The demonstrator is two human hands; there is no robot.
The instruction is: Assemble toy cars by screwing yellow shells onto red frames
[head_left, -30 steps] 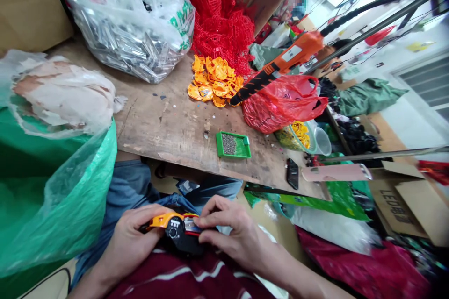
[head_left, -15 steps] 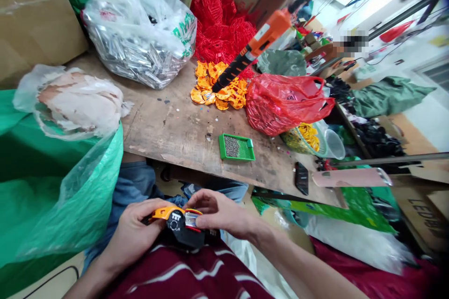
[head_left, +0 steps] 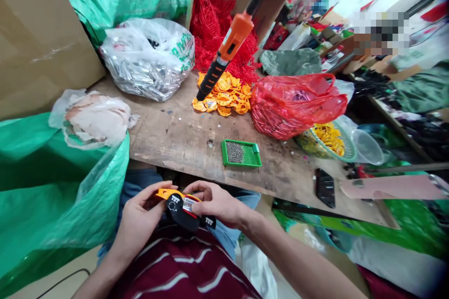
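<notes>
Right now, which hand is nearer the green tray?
Right. The right hand is body-side of the green tray, slightly left; the left hand is also body-side, but farther left.

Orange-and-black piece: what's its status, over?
Left hand gripping orange end. Right hand at silver part. Piece held before striped shirt. Green tray beyond, touching neither hand.

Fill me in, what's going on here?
Someone in a striped maroon shirt is holding an orange-and-black device in front of a workbench. The left hand grips its orange end, while the right hand has its thumb on a silvery part. On the bench are a green tray with small metal pieces and a pile of orange parts.
</notes>
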